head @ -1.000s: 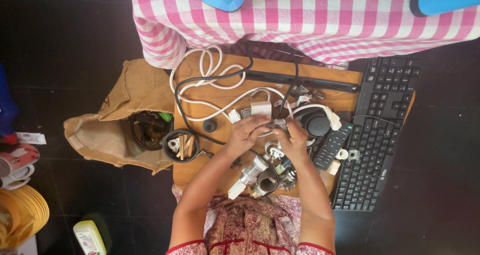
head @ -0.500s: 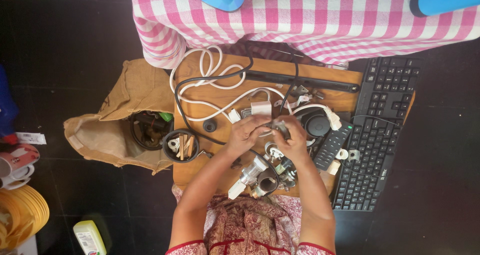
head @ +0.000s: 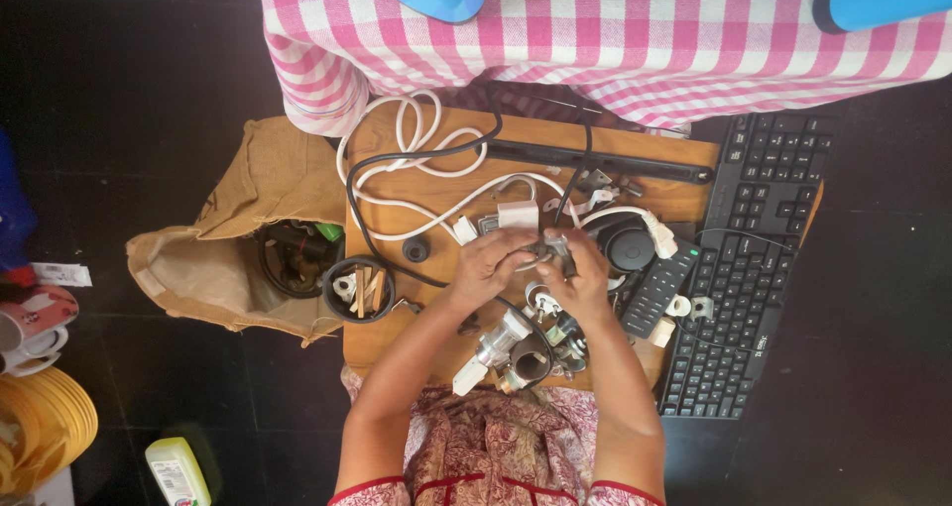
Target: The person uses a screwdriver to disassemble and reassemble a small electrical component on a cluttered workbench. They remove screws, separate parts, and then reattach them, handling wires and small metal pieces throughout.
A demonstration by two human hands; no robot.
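Both hands stay together as a moment before, above the wooden desk (head: 397, 337). The left hand (head: 488, 265) and the right hand (head: 583, 273) pinch a small dark part (head: 557, 249), perhaps metal, beside the white adapter (head: 517, 216).

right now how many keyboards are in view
1. The black keyboard lies at the right end of the wooden board, beside the black remote, right of the right hand. The checked cloth could hide others.
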